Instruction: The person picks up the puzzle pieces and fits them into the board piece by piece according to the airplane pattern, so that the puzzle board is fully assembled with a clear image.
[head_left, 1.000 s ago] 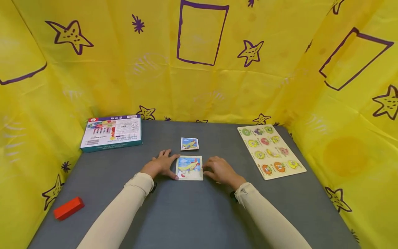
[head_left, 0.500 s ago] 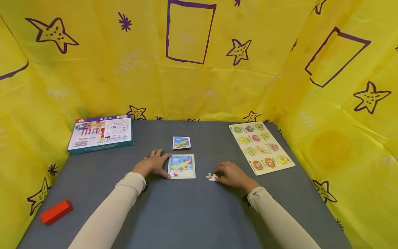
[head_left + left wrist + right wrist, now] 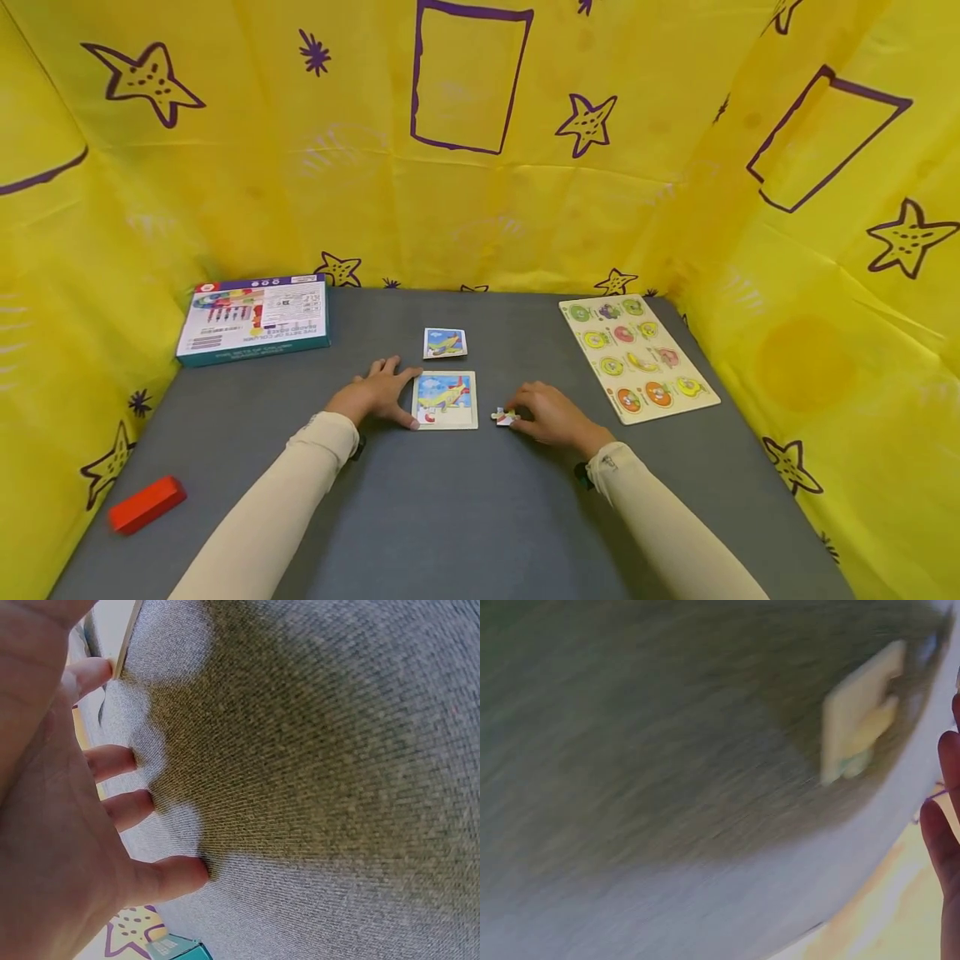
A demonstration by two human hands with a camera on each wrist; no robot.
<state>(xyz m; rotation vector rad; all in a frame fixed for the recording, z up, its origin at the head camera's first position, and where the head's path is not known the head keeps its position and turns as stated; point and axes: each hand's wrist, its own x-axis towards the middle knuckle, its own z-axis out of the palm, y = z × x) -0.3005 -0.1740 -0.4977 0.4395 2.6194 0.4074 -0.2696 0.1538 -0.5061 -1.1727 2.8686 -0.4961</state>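
A framed jigsaw puzzle (image 3: 445, 398) with a yellow airplane on blue lies on the grey table, a pale uncovered strip along its lower side. My left hand (image 3: 378, 393) rests spread at its left edge; in the left wrist view, one fingertip (image 3: 97, 673) touches the frame's edge. Right of the frame, my right hand (image 3: 551, 414) pinches a small puzzle piece (image 3: 503, 417) between thumb and fingers. In the blurred right wrist view, a pale puzzle piece (image 3: 859, 712) with yellow and green appears in the hand's shadow; I cannot tell whether it is the same one.
Behind the puzzle is a small airplane picture card (image 3: 445, 342). A flat box (image 3: 255, 321) lies at the back left and a fruit peg board (image 3: 637, 358) at the right. A red block (image 3: 147, 504) lies near the left edge. Yellow cloth (image 3: 480, 208) surrounds the table.
My right hand has moved right, away from the puzzle's edge, taken the loose piece, and shifted slightly back toward the puzzle. The left hand stays at the frame.
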